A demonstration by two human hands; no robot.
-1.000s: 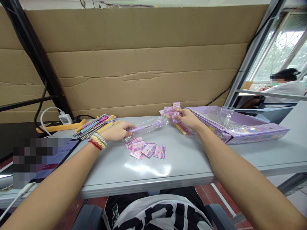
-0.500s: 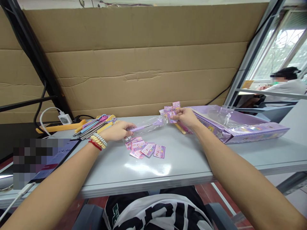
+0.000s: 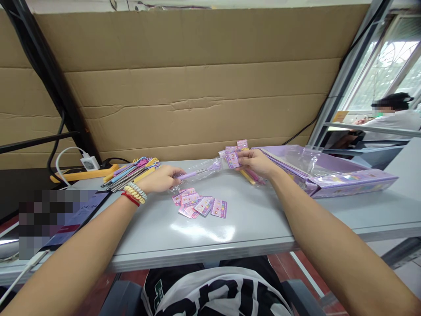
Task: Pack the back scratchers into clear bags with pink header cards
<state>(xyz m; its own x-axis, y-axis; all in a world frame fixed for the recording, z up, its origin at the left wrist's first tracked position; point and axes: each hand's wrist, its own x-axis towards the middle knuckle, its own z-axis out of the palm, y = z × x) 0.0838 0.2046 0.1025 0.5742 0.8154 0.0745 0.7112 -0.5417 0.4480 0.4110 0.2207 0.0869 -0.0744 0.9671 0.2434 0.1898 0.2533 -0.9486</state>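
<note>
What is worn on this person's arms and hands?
Both forearms are bare, with no sleeves and no gloves. The left wrist carries a stack of bands: a red cord, a yellow coiled tie and a pale coiled tie. The right hand and wrist show no jewellery.

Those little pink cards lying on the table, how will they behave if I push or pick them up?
The pink cards look thin and flat, so probably light and bendy. They overlap on the smooth, glossy table, so a push likely slides and scatters them. Lifting one may need an edge.
</note>
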